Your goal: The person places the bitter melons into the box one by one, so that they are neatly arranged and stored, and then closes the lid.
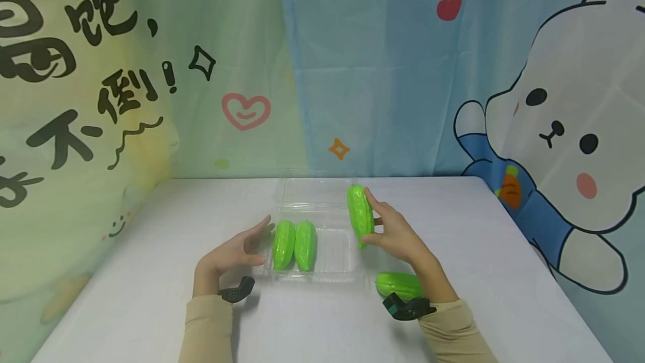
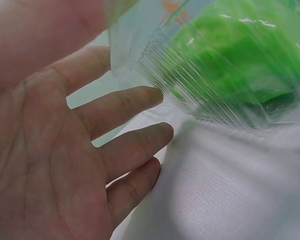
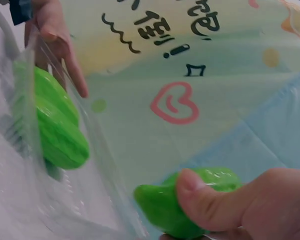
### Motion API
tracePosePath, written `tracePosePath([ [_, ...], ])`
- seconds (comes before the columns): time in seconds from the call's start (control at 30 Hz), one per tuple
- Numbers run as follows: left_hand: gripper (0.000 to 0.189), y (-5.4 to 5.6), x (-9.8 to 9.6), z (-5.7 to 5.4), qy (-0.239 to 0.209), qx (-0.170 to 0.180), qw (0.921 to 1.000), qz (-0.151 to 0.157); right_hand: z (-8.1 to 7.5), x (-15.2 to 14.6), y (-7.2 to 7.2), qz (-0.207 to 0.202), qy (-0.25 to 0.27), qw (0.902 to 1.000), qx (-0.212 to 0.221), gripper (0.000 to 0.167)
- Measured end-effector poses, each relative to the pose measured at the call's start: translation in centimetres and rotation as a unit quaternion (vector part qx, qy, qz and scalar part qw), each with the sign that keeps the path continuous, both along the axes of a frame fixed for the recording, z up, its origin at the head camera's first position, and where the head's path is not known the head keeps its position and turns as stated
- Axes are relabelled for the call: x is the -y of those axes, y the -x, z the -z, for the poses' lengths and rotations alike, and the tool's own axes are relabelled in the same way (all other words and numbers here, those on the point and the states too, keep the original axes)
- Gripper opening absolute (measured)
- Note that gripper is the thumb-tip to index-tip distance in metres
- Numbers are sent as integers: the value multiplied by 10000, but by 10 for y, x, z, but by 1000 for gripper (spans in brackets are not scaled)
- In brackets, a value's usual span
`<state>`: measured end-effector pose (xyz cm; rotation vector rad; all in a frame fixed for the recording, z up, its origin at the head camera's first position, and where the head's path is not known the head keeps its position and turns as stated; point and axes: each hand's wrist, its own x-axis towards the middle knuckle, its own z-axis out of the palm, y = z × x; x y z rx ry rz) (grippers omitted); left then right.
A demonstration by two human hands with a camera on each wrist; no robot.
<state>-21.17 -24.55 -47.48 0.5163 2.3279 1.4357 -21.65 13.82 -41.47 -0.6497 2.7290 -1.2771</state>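
R grip point(image 1: 395, 231) is pinching green veg point(image 1: 359, 209) side-on at R edge of clear box point(image 1: 332, 251), prob. keeping its tip free; L grip point(image 1: 234, 252) is hovering wide by box's L wall, prob. steadying; two veg point(image 1: 284, 245) lying inside, spare veg point(image 1: 395, 283) on surface point(image 1: 312, 324).

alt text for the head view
A right hand holds a green gourd by the right edge of an open clear plastic box with two gourds inside. The left hand is at the box's left edge; a fourth gourd lies on the white table.

Two vegetables point(image 1: 304, 246) in container point(image 1: 334, 251), left side
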Motion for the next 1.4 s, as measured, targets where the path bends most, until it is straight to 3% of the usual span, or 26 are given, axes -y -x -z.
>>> tracePosePath([
  [0.33, 99, 1, 0, 1, 20, -42, 10000, 20, 6, 23, -1, 579, 288, 9975, 286, 102],
  [0.77, 100, 1, 1, 2, 82, -68, 9999, 0, 18, 50, -7, 668, 442, 9948, 627, 101],
  [1.4, 99, 0, 0, 2, 202, -65, 9997, -98, 32, 75, -16, 701, 475, 9953, 459, 101],
])
